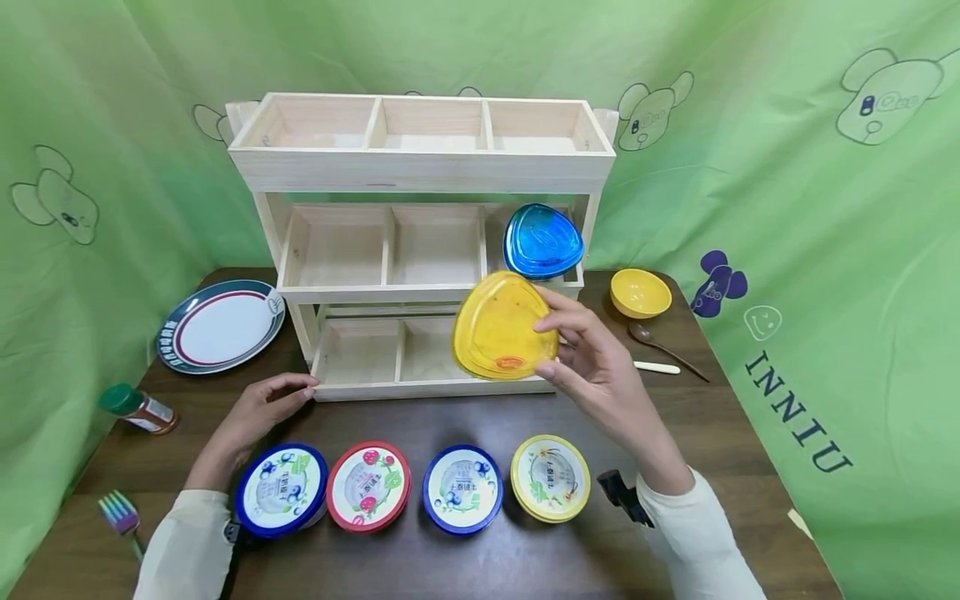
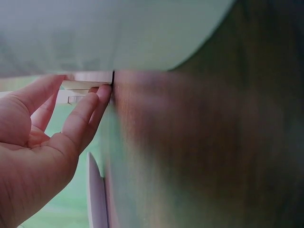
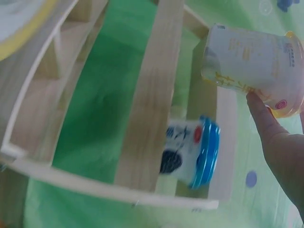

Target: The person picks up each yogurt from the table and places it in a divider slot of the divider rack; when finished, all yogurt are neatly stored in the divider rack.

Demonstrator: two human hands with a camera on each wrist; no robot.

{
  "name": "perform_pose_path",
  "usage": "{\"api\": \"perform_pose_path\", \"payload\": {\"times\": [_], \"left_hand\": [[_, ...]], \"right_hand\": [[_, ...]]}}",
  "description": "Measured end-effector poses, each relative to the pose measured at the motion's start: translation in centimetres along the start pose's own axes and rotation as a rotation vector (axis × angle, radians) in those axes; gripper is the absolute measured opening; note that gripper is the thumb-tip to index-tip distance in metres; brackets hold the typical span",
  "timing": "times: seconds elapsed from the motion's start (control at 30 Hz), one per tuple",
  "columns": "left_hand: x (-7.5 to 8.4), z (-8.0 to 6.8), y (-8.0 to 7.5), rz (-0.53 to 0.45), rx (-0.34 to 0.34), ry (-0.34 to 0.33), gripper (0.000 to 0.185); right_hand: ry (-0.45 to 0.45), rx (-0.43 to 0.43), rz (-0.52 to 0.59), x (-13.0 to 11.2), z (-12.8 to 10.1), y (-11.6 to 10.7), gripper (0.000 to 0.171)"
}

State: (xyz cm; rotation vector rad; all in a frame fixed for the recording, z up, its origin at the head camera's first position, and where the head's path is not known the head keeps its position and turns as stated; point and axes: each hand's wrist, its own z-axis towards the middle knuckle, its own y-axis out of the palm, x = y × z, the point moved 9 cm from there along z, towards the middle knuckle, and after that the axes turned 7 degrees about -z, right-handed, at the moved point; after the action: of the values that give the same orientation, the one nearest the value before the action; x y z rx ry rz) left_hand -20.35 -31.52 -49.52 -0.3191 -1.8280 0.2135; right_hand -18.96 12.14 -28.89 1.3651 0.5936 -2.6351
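Before rack (image 1: 420,167), right hand (image 1: 592,367) raised gripping yellow-lidded cup (image 1: 504,327)

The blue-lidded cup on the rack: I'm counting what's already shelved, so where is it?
In the head view the blue-lidded cup lies on its side in the right compartment of the wooden rack's middle shelf, just above the yellow-lidded cup held in the right hand.

Left hand (image 2: 33,156), fingers (image 2: 80,116) touching pale wooden rack (image 2: 88,80), blurred brown table (image 2: 204,152)
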Motion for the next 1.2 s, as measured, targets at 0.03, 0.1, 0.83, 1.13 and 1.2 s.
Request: {"api": "perform_pose_path", "payload": {"times": [0.03,0.1,0.83,1.13,1.2], "left_hand": [[0.1,0.0,0.1,0.001,-0.002,0.004,0.048],[0.1,0.1,0.1,0.005,-0.005,0.007,0.048],[0.1,0.2,0.0,0.018,0.017,0.027,0.043],[-0.3,0.3,-0.1,0.031,0.021,0.030,0.042],[-0.3,0.2,-0.1,0.033,0.019,0.027,0.043]], "right_hand": [[-0.009,-0.001,0.003,-0.1,0.6,0.3,0.033],[-0.021,0.000,0.026,-0.3,1.7,1.0,0.038],[0.047,0.198,0.030,2.5,9.7,4.9,0.032],[0.141,0.211,-0.036,5.0,10.5,6.0,0.034],[0.166,0.196,-0.039,5.5,10.6,6.3,0.036]]}}
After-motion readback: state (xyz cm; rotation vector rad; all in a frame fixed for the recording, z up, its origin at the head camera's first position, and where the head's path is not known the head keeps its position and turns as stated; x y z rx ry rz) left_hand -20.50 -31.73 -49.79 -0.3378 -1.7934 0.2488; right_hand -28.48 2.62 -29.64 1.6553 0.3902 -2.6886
